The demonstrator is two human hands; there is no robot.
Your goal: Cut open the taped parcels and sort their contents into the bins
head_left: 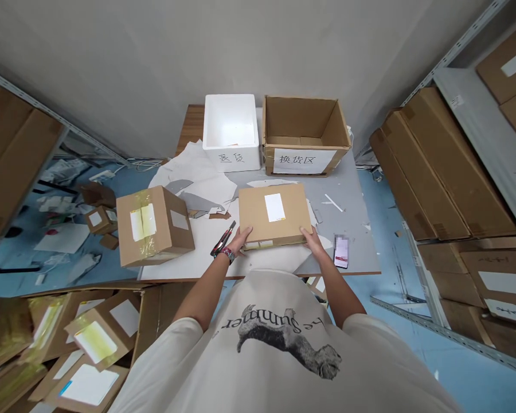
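Observation:
A flat cardboard box (pixel 258 215) with a white label on its top lies before me on the table. My left hand (pixel 239 241) grips its near left corner, thumb on top and fingers hidden along the side. At the near right corner, my right hand (pixel 313 240) holds it the same way. Just left of my left wrist lies a red and black utility knife (pixel 223 238). Farther left stands a taller cardboard box (pixel 155 226), sealed with yellowish tape and labelled. A phone (pixel 341 251) rests to the right of my right hand.
At the back stand a white foam box (pixel 232 158) and an open cardboard carton (pixel 305 123), both with handwritten signs. Torn white sheeting (pixel 198 169) covers part of the table (pixel 355 212). Parcels (pixel 97 341) fill a large carton at lower left. Shelving with boxes (pixel 434 166) flanks the right side.

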